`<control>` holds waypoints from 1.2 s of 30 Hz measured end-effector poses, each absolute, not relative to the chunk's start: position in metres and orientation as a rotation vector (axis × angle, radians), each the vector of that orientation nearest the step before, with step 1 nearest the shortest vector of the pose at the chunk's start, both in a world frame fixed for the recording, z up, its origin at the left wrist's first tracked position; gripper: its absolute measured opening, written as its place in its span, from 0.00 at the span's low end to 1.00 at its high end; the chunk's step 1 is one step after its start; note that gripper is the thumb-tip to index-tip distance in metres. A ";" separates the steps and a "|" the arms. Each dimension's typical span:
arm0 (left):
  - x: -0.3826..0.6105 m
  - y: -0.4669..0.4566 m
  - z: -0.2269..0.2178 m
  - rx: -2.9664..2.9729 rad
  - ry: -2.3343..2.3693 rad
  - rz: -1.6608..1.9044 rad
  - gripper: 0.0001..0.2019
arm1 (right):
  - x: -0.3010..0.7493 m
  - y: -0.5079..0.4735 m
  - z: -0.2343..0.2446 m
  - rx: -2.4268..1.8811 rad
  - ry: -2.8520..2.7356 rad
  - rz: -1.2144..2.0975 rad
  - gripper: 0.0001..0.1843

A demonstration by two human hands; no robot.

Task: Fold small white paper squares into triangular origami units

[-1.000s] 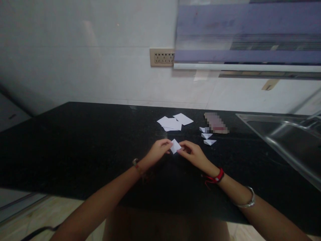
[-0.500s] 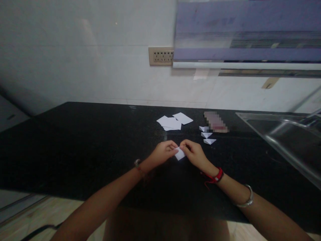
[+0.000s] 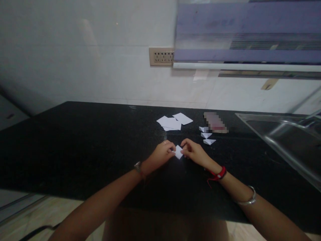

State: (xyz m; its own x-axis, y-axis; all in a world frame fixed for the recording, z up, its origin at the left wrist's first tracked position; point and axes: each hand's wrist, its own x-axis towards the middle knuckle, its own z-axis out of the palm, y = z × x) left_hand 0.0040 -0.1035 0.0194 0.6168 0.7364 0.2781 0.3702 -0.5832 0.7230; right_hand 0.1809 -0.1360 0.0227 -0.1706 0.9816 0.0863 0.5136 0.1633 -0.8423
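A small folded piece of white paper [image 3: 178,152], diamond-shaped from here, is between my two hands just above or on the black countertop. My left hand [image 3: 162,153] pinches its left corner between thumb and curled fingers. On the other side, my right hand [image 3: 195,153] has its thumb at the right corner, with the fingers bent behind; their contact with the paper is partly hidden. Beyond the hands lie several loose white paper sheets [image 3: 173,124], overlapping. To their right, three small folded paper triangles [image 3: 206,135] lie in a column.
A blurred-out flat object [image 3: 215,122] lies beside the triangles on the black countertop [image 3: 75,144]. A metal sink [image 3: 288,134] is set in at the right. On the wall behind are a socket panel [image 3: 162,57] and a purple hanging sheet [image 3: 213,26].
The right fingers have drawn back from the paper's top corner, and the thumb is now at its right corner. More of the paper shows. The loose sheets and triangles stay put.
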 end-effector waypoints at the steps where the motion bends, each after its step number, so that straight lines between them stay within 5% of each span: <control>1: 0.003 -0.103 0.018 2.307 0.839 0.734 0.03 | 0.182 -0.136 0.023 -1.448 -1.864 0.805 0.04; 6: -0.001 -0.096 0.013 2.538 0.762 0.624 0.07 | 0.187 -0.134 0.024 -1.340 -2.221 0.451 0.05; 18: -0.001 -0.093 0.016 2.787 0.773 0.397 0.12 | 0.192 -0.135 0.031 -1.095 -2.544 0.370 0.10; 36: 0.009 -0.102 0.013 2.507 1.092 0.552 0.07 | 0.181 -0.133 0.024 -1.505 -2.067 0.609 0.06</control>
State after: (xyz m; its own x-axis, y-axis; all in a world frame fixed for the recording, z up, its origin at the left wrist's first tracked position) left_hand 0.0089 -0.1016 0.0129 0.6272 0.7501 0.2098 0.6135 -0.6418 0.4601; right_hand 0.1808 -0.1332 0.0243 -0.2575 0.9564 0.1377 0.7287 0.2858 -0.6224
